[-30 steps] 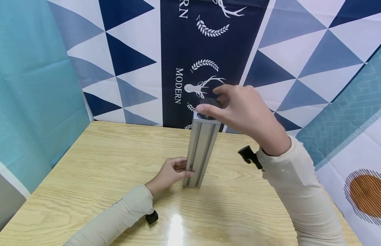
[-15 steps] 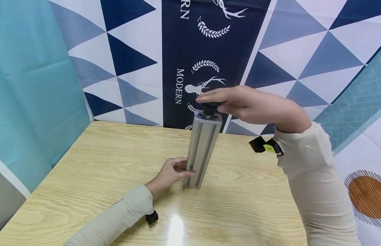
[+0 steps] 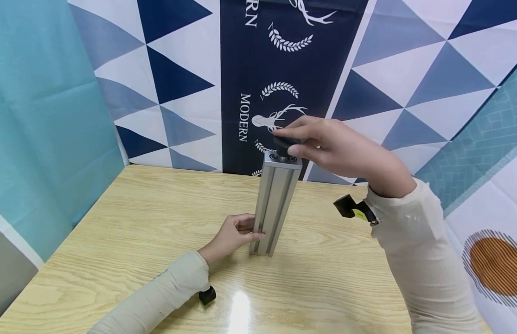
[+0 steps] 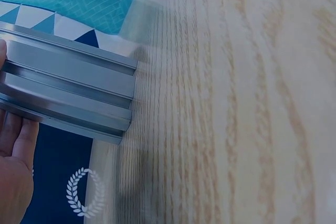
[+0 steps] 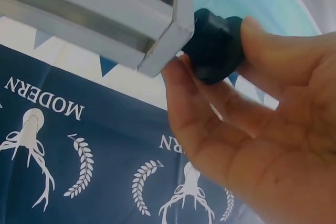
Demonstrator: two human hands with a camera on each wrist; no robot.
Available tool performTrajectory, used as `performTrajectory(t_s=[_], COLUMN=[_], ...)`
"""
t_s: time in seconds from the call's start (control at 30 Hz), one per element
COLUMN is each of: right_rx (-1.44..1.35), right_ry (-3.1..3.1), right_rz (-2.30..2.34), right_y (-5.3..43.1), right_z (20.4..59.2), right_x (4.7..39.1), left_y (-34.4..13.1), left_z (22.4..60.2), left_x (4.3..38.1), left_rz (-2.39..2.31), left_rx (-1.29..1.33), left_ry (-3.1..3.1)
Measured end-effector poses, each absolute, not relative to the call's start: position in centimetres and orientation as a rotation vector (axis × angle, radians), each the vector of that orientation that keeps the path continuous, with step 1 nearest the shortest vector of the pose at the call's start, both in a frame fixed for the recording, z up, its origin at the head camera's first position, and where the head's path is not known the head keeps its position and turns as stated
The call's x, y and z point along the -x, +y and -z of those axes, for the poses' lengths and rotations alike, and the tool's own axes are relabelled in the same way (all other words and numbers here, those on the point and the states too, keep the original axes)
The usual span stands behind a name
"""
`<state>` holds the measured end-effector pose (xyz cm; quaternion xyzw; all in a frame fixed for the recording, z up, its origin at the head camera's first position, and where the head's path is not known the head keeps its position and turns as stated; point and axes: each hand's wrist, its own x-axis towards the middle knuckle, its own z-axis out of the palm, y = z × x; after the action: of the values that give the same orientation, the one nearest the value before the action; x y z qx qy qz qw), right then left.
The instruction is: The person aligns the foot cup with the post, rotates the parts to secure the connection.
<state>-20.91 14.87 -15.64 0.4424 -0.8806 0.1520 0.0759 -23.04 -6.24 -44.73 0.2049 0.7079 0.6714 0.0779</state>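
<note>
An upright silver aluminium extrusion (image 3: pixel 278 199) stands on the table with grooves running along its sides. My left hand (image 3: pixel 232 237) grips it near the foot, thumb on the front face; in the left wrist view, fingers (image 4: pixel 23 142) lie along its edge. A black lobed knob (image 5: pixel 214 45) sits on the metal end plate (image 3: pixel 282 160) at the top. My right hand (image 3: pixel 337 146) holds this knob, the thumb on one side and curled fingers round the other. Two round fastener holes show in the plate beside the knob.
The wood-grain table (image 3: pixel 158 204) runs up to a patterned cloth backdrop (image 3: pixel 179 69). A teal curtain (image 3: pixel 37 116) hangs at the left, and a white cloth with an orange disc (image 3: pixel 498 266) is at the right. Black wrist cameras (image 3: pixel 207 295) are strapped to both sleeves.
My right hand let its fingers straighten over the knob and turned, then curled them back round it. The left hand and the extrusion have stayed in place.
</note>
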Motion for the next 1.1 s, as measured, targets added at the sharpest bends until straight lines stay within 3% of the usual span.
performTrajectory(t_s=[0.37, 0.53, 0.9, 1.1], right_rx=[-0.673, -0.556, -0.624, -1.082], right_ry=[-2.679, -2.571, -2.653, -2.707], right_rz=[-0.654, -0.672, -0.562, -0.485], right_y=[12.9, 12.2, 12.7, 14.6], right_z=[17.5, 18.7, 18.0, 16.5], right_x=[20.3, 20.2, 19.7, 20.7], left_y=[-6.1, -6.1, -6.1, -6.1], left_z=[44.8, 44.8, 44.7, 44.7], left_x=[23.1, 23.1, 23.2, 23.1], left_rz=[-2.017, -2.03, -2.038, -2.03], left_rx=[-0.578, -0.589, -0.596, -0.597], left_ry=[2.11, 2.097, 2.081, 2.1])
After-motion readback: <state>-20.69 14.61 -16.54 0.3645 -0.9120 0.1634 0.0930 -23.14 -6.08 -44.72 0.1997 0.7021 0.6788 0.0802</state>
